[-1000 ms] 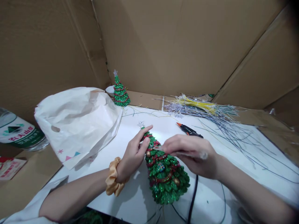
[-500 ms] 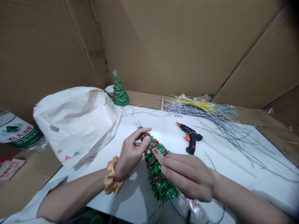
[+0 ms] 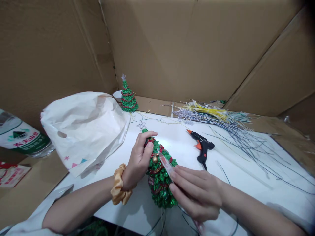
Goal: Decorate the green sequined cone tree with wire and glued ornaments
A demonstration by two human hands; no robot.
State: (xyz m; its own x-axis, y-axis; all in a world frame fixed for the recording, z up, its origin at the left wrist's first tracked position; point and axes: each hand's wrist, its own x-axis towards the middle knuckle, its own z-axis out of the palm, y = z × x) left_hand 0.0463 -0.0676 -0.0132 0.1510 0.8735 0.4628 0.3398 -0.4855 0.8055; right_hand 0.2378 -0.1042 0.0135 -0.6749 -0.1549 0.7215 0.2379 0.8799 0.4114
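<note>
A small green tinsel Christmas tree leans over the white table, its clear star toward the back. It carries red garland and a gold ball. My left hand is closed around its upper part; some fingers are hidden behind the branches. Pinched in my right hand is a slim clear plastic strip with a reddish patch near its tip. That tip meets the branches close to the gold ball. Wires trail below the tree's base.
A black-and-orange glue gun lies right of the tree. Behind it are bundled wire stems. A second tree stands at the back beside a white plastic bag. A large bottle is at far left. Cardboard walls enclose the table.
The tree has shifted slightly left and stands a little more upright, with my left hand moving along. The plastic strip's tip has moved slightly up and left against the branches.
</note>
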